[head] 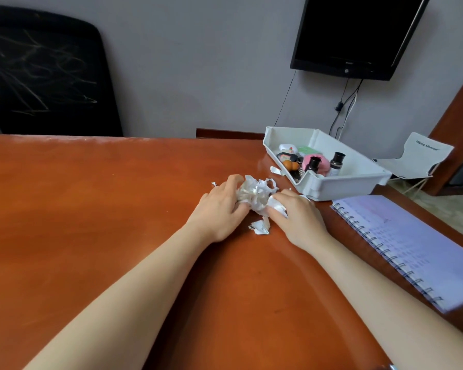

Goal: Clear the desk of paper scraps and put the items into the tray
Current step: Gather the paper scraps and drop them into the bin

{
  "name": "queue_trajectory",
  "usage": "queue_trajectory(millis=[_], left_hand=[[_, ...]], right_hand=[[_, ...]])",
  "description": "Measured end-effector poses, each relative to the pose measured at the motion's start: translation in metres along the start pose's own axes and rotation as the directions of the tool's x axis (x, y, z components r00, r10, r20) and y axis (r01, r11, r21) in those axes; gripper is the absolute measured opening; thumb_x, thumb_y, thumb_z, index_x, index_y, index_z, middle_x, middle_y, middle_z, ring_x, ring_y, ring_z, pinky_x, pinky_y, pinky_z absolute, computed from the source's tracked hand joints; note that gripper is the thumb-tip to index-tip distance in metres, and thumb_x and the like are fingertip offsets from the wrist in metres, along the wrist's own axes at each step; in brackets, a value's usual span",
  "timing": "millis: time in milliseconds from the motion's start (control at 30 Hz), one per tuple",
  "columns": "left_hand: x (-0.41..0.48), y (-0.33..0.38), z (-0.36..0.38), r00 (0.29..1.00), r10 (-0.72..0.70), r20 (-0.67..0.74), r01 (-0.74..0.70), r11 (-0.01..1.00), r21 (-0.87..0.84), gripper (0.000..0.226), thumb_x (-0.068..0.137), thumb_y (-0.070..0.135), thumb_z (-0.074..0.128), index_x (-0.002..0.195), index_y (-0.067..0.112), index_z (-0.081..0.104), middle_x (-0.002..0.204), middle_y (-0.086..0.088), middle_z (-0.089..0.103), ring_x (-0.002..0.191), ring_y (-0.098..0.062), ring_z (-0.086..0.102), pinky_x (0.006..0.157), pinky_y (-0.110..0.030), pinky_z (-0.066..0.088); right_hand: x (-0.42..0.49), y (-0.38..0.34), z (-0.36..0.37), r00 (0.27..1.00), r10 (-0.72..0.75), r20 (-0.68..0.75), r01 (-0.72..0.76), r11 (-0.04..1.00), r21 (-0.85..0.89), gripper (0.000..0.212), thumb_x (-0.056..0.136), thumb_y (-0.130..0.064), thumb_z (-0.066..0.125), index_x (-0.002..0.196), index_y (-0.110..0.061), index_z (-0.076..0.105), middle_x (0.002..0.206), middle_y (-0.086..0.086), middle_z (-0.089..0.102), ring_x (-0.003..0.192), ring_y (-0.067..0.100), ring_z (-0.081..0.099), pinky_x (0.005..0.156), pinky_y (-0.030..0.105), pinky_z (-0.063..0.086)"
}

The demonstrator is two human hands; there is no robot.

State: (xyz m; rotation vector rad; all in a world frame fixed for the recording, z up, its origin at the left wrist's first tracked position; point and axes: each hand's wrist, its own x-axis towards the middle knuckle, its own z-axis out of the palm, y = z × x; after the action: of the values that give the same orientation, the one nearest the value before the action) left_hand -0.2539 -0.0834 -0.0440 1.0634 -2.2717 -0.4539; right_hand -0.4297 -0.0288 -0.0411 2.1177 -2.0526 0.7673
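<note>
Head view: looked down onto a glossy reddish-brown wooden desk [91,209]. Near the desk's middle, toward its right edge, clasped a crumpled wad of white paper scraps [254,193] between both hands. Curled the left hand [221,209] round the wad's left side, fingers bent over its top. Pinched the wad's right side with the right hand [296,217], fingers folded onto the paper. Held the two hands close together, parted only by the wad. Noted a loose torn white scrap [259,227] on the desk just nearer than the wad, between the wrists. Also noted a curled white scrap [277,170] just beside the tray's left wall, and a tiny white fleck [213,184] beside the left fingertips. Saw a white plastic tray [358,180] at the desk's far right corner, near the hands but apart from them. Made out inside it two small dark-capped bottles [337,160], a pink rounded thing [324,162], an orange gourd-shaped trinket [289,165] and a green card [308,150]. Found an open spiral-bound notebook [412,244] along the right edge, nearer than the tray. Beyond the far edge, glimpsed a black mesh chair back [46,76] and a dark wall-mounted screen [353,33].
</note>
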Motion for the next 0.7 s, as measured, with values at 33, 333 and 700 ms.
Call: queue_trajectory(millis=[33, 333, 700], left_hand=[[-0.001, 0.0, -0.002, 1.0, -0.003, 0.007, 0.004, 0.999, -0.04, 0.043, 0.091, 0.034, 0.038, 0.131, 0.021, 0.03, 0.113, -0.004, 0.052, 0.106, -0.027, 0.049, 0.092, -0.041, 0.038], [0.017, -0.008, 0.009, 0.995, 0.015, 0.103, -0.047, 0.949, 0.311, 0.066, 0.084, 0.066, 0.037, 0.135, 0.024, 0.032, 0.124, 0.001, 0.048, 0.117, -0.023, 0.045, 0.091, -0.038, 0.039], [0.019, -0.011, 0.01, 0.995, 0.093, -0.025, -0.077, 0.924, 0.375, 0.039, 0.089, 0.054, 0.045, 0.075, 0.02, 0.033, 0.07, 0.007, 0.041, 0.067, -0.019, 0.043, 0.058, -0.029, 0.032]], right_hand=[[0.002, -0.001, 0.001, 1.0, -0.007, -0.001, 0.007, 1.0, 0.015, 0.021, 0.091, -0.029, 0.056, 0.084, -0.009, 0.058, 0.086, -0.002, 0.052, 0.082, 0.021, 0.054, 0.061, 0.027, 0.027], [0.012, 0.003, 0.007, 0.999, -0.014, 0.033, 0.012, 0.998, 0.056, 0.02, 0.095, -0.026, 0.047, 0.092, -0.01, 0.06, 0.093, -0.003, 0.058, 0.086, 0.021, 0.055, 0.065, 0.031, 0.036], [0.013, 0.007, 0.009, 1.0, 0.018, -0.008, -0.017, 0.993, 0.116, 0.025, 0.095, -0.024, 0.046, 0.073, -0.018, 0.038, 0.058, -0.008, 0.039, 0.065, 0.024, 0.044, 0.059, 0.039, 0.037]])
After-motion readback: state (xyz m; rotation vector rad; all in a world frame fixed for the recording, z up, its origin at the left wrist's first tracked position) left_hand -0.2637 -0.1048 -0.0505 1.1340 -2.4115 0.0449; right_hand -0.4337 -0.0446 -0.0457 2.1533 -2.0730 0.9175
